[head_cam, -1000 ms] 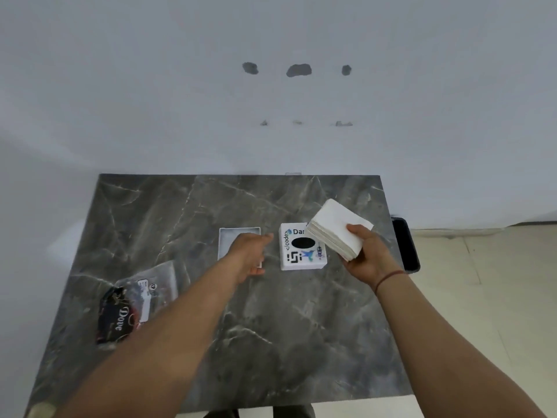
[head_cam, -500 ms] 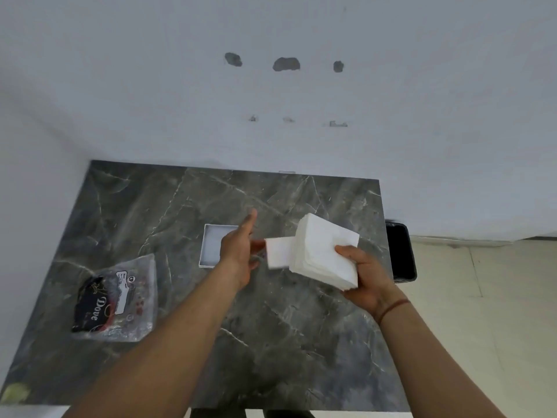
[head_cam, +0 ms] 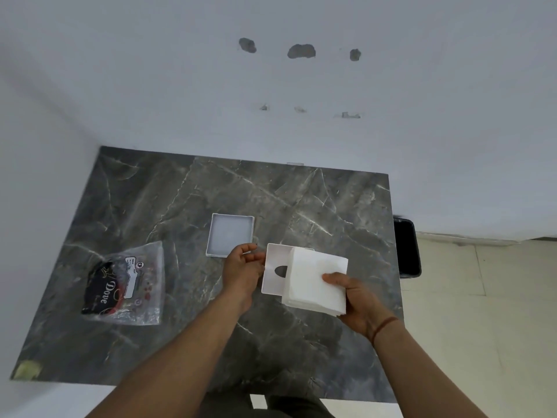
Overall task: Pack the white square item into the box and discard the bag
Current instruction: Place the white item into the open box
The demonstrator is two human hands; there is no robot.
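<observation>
My right hand grips a white square stack of tissues above the table's middle. Just left of it, my left hand holds a white box by its left edge, tipped up so its open inside and an oval hole face me. The stack overlaps the box's right part. The box's shallow white tray-like lid lies flat behind my left hand. A clear plastic bag with a dark "Dove" print lies crumpled at the table's left.
The dark marble table stands against a white wall. A black bin sits on the floor just past the table's right edge. A yellowish scrap marks the near left corner.
My left hand has lifted the box off the table and turned its open side toward me. My right hand has brought the tissue stack down and left against the box.
</observation>
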